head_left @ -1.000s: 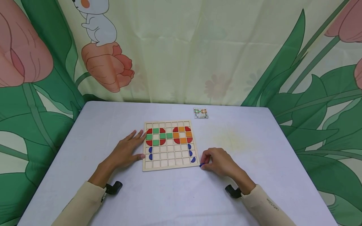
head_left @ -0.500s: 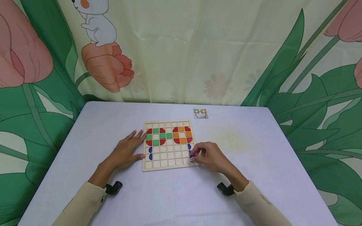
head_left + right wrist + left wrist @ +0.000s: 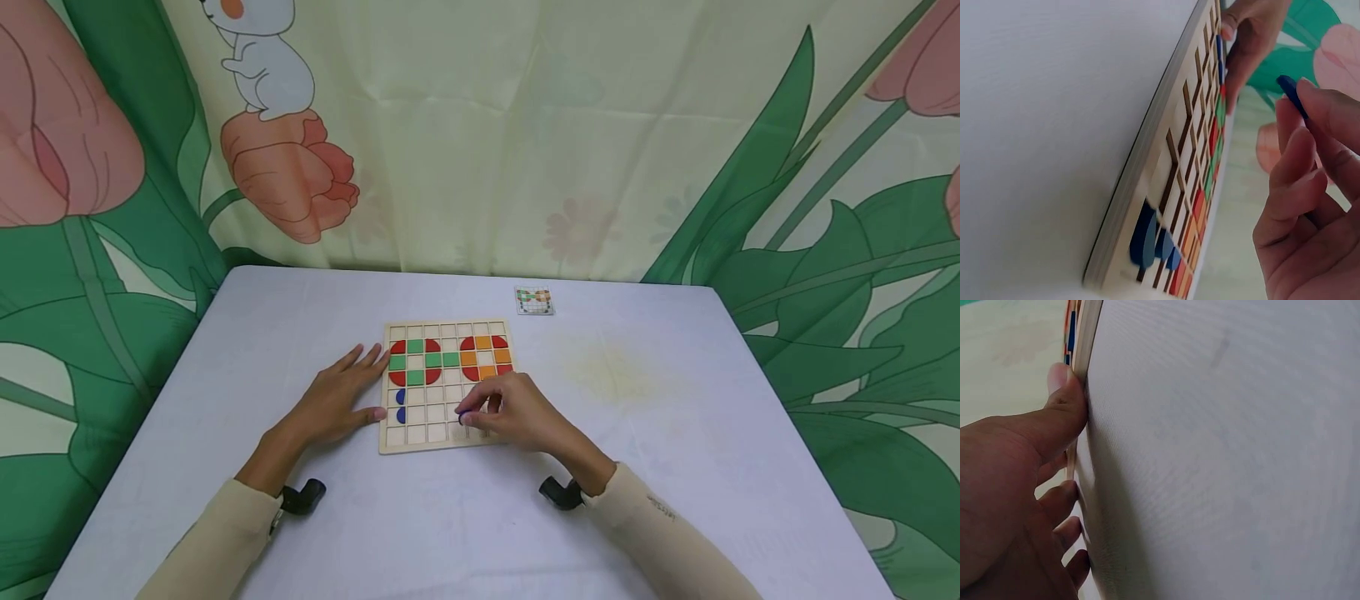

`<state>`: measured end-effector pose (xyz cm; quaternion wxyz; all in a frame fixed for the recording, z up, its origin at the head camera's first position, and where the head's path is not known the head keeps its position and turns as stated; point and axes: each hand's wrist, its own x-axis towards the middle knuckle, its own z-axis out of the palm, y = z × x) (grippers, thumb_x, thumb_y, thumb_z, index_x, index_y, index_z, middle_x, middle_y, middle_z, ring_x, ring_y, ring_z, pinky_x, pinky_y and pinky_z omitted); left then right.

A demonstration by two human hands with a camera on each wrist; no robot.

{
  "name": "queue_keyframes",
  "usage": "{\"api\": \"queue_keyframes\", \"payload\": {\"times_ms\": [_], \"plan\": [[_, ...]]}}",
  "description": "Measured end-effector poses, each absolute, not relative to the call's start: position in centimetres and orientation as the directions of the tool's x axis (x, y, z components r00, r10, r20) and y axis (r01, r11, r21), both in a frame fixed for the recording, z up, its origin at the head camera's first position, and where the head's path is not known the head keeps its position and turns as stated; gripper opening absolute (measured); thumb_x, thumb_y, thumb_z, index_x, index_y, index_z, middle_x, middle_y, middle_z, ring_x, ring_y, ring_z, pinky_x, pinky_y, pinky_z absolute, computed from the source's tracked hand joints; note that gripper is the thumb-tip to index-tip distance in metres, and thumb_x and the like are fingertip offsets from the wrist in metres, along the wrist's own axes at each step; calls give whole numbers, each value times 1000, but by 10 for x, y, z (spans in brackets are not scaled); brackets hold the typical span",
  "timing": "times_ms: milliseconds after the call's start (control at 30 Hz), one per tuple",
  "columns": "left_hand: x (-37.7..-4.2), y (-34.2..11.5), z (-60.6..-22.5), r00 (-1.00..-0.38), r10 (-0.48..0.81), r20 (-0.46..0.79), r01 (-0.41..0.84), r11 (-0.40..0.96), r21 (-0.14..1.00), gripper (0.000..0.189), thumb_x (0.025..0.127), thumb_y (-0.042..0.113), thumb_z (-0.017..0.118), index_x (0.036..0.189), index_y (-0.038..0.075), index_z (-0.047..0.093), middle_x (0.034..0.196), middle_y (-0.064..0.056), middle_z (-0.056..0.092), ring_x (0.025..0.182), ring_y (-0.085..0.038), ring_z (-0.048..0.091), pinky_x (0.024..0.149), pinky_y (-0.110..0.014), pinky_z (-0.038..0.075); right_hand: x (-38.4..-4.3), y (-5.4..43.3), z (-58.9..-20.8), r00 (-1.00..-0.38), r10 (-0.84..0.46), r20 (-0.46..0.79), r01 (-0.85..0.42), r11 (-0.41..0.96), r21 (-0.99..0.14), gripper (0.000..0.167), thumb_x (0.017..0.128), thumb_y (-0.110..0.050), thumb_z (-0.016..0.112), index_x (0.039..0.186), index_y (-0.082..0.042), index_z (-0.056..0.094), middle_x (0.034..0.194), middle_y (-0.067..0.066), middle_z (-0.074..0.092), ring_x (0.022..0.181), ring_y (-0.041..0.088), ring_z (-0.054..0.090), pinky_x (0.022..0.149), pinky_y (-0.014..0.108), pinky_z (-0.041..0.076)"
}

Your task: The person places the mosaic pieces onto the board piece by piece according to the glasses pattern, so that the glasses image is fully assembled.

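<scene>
A wooden grid board (image 3: 436,433) lies flat on the table, its upper cells filled with red, green and orange pieces. Two blue half-round pieces (image 3: 401,415) sit in its left column; in the right wrist view more blue pieces (image 3: 1143,240) show at the near corner. My left hand (image 3: 333,404) rests spread against the board's left edge, thumb touching the rim. Above the lower middle of the board, my right hand (image 3: 517,412) pinches a blue half-round piece (image 3: 1292,94) between thumb and fingertips, partly hidden by the fingers in the head view.
A small pattern card (image 3: 534,300) with a matching grid print lies behind the board, toward the right. White cloth covers the table (image 3: 637,350). A printed curtain (image 3: 465,150) hangs behind the far edge.
My right hand has moved leftward from the board's lower right corner to over its lower middle, carrying the blue piece. My left hand has stayed at the left edge.
</scene>
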<state>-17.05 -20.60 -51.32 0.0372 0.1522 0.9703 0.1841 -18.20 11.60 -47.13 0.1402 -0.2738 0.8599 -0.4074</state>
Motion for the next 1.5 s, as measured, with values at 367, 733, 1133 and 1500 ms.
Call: {"api": "queue_keyframes", "payload": {"times_ms": [367,733,1133,1500], "plan": [[-170,-205,-510,-952,305,-29,274,890,365,97,92,38,83,169,15,30,176,-14,25,164,-47,17,122,-77,27,-188,78,-475,-742,-670,9,-458,498,-736,7,90,-13,86,94,-18,83,82,-13,74,69,14,57,59,20,44],[-171,-205,-510,-952,306,-28,276,891,362,96,91,38,83,168,14,31,176,-15,26,164,-47,18,121,-78,27,-187,43,-483,-716,-692,-96,-464,574,-675,8,91,-12,85,95,-18,85,83,-12,76,83,5,61,71,19,51],[-171,-205,-510,-949,316,-13,290,886,362,95,91,37,84,168,12,33,175,-16,27,163,-49,19,122,-76,28,-183,32,-485,-789,-611,-65,-475,674,-566,11,87,-19,90,86,-22,79,72,-15,69,71,2,59,65,22,46],[-171,-205,-512,-950,312,-17,285,886,366,96,91,37,84,168,13,32,176,-16,27,163,-48,18,122,-76,27,-181,35,-487,-779,-621,-81,-467,662,-586,8,88,-18,89,89,-21,82,68,-14,66,68,4,58,63,21,46]]}}
